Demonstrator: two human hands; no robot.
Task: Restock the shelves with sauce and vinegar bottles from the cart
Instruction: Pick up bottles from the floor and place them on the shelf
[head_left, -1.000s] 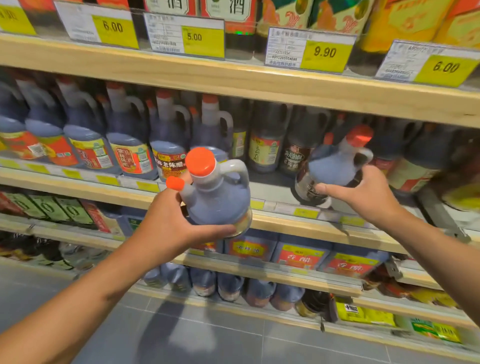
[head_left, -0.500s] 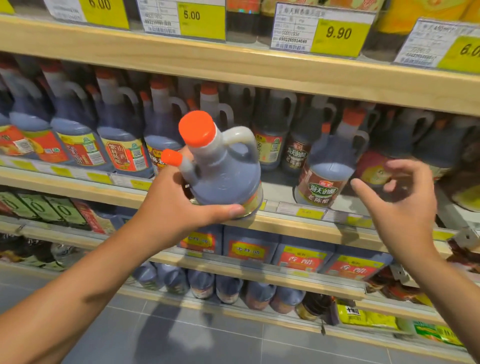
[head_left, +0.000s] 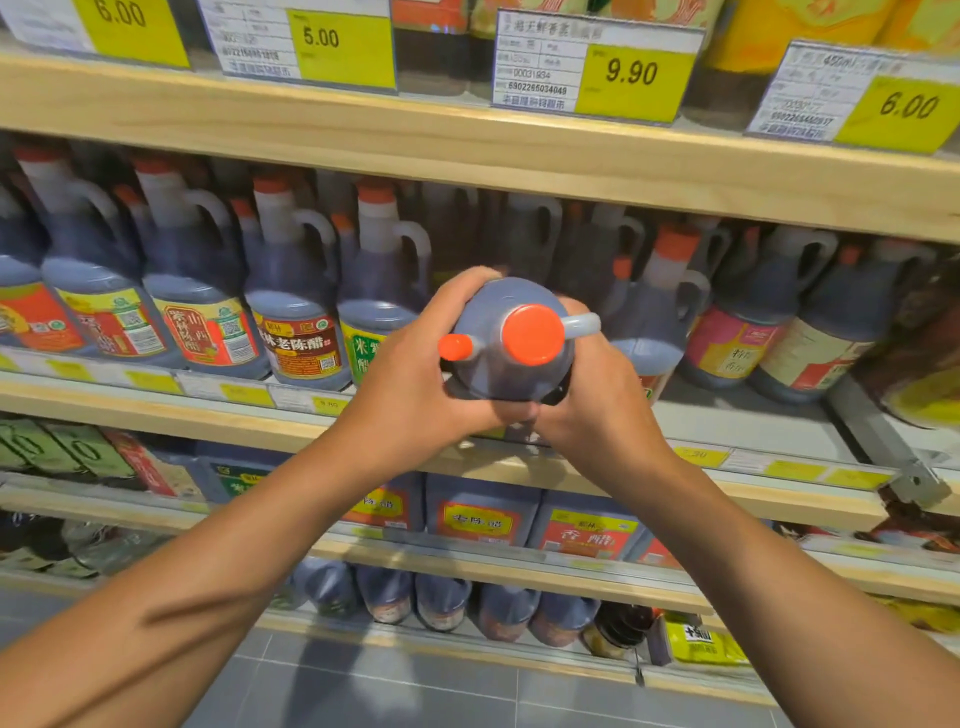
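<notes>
A dark vinegar jug (head_left: 498, 358) with an orange cap, a small orange spout cap and a pale handle is tipped so its top faces me, just in front of the middle shelf (head_left: 753, 421). My left hand (head_left: 410, 384) grips its left side, fingers curled over the top of the body. From the right, my right hand (head_left: 602, 410) holds its lower part, thumb underneath. The jug's label is hidden. Behind it, similar jugs (head_left: 296, 312) stand in a row on the shelf.
A jug (head_left: 654, 322) stands just right of the held one, with a bare stretch of shelf in front of it. The wooden upper shelf edge (head_left: 467, 140) with yellow price tags hangs close above. Lower shelves hold boxed vinegar (head_left: 483, 519) and more jugs; grey floor lies below.
My right hand let go of the jug it set on the shelf and moved left onto the held jug. That jug tipped its cap toward me and shifted right.
</notes>
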